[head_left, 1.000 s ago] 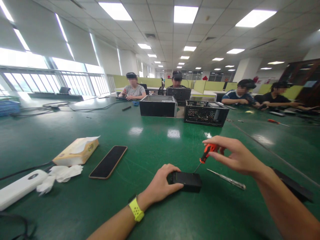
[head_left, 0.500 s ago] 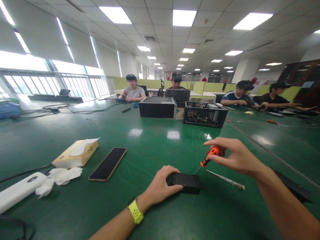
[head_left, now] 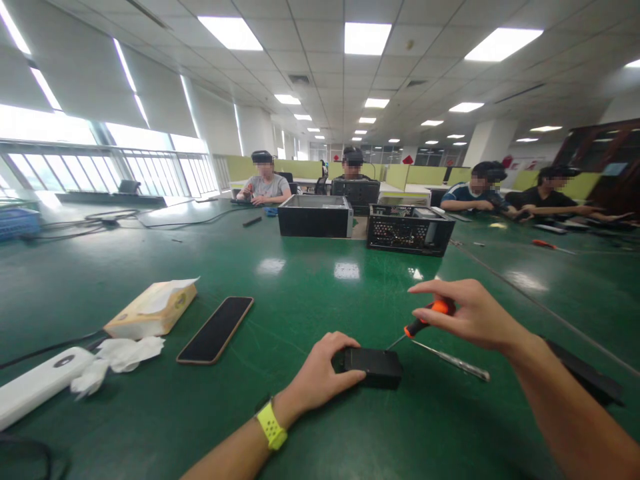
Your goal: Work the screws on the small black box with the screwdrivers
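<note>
My left hand grips the left end of a small black box that lies on the green table, thumb along its near side and fingers over the far side. An orange and black screwdriver slants down to the left, its tip at the far right edge of the box's top. My right hand holds its handle, with the palm behind it and the thumb and forefinger reaching past. Right of the box lies a slim metal screwdriver with a clear handle. Whether a screw sits under the tip is too small to tell.
A phone, a tissue pack, crumpled tissues and a white device lie left. A black panel is far right. Two computer cases stand ahead; several people sit beyond.
The screwdriver's handle has dropped slightly and turned in my right hand, leaning lower to the right. My left hand and the black box stay put.
</note>
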{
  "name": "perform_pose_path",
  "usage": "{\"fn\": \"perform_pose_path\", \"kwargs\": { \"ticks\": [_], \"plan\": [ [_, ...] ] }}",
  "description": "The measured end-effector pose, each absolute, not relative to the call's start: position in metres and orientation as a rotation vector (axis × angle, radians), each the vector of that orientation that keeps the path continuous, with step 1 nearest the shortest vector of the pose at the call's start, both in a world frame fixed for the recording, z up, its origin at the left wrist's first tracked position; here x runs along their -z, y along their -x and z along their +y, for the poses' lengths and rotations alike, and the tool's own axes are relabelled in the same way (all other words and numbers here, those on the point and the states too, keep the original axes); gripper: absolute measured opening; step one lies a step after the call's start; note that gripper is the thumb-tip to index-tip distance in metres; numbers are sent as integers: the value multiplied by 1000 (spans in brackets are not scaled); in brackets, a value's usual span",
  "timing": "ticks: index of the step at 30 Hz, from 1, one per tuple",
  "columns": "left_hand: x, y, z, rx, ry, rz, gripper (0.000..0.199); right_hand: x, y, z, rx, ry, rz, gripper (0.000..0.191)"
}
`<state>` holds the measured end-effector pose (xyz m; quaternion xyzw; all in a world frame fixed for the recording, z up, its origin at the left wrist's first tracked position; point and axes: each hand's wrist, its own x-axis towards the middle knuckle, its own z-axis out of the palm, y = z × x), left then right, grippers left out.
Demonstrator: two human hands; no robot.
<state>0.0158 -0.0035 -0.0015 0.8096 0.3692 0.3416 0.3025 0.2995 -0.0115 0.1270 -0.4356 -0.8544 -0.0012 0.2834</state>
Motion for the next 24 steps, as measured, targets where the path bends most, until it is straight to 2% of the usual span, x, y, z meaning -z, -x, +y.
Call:
{"fn": "perform_pose_path", "kwargs": {
  "ticks": [15,24],
  "plan": [
    [2,-15,-5,-929,-2163,957,33,-129,-300,-13,-96,1047,-2313,30],
    [4,-15,-4,-928,-2162,962,33,-127,-298,-13,-6,1126,-2300,28]
  ]
}}
